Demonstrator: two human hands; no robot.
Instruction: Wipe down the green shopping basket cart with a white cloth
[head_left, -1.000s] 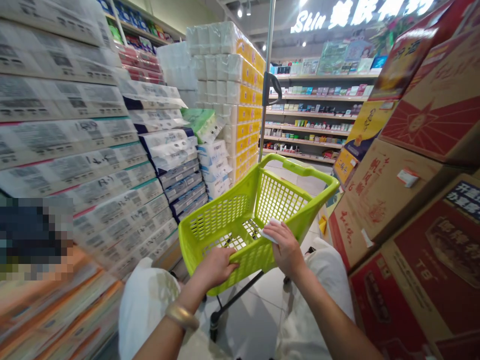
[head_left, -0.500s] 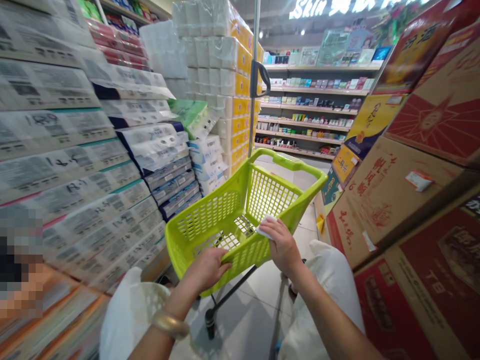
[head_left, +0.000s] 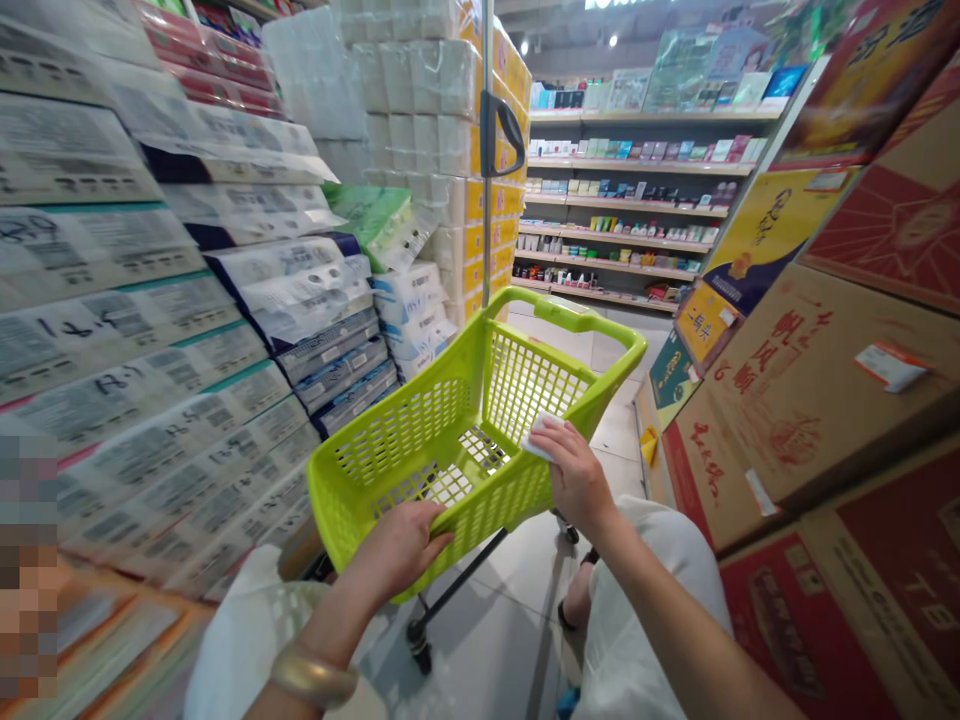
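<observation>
A lime-green shopping cart (head_left: 420,425) with perforated basket walls stands in front of me on the tiled floor. Its near rim is gripped by my left hand (head_left: 401,545), the fingers curled over the edge and the thumb outside. Further along the same rim, my right hand (head_left: 574,470) presses a white cloth or tissue (head_left: 541,436) against the plastic, fingers bent over it. Nothing lies inside the basket. The cart's handle (head_left: 570,312) is at its far end, and a black caster (head_left: 418,645) shows below the near side.
Wrapped paper packs (head_left: 172,370) are piled high on the left. Cardboard cartons (head_left: 802,390) form a wall on the right. A metal pole with a black handle (head_left: 501,135) rises behind the cart, and shelves of small boxes (head_left: 622,205) stand at the back.
My right hand, with the white cloth or tissue, has slid a little along the rim toward the cart's handle end. My left hand stays on the rim. The camera view has shifted slightly.
</observation>
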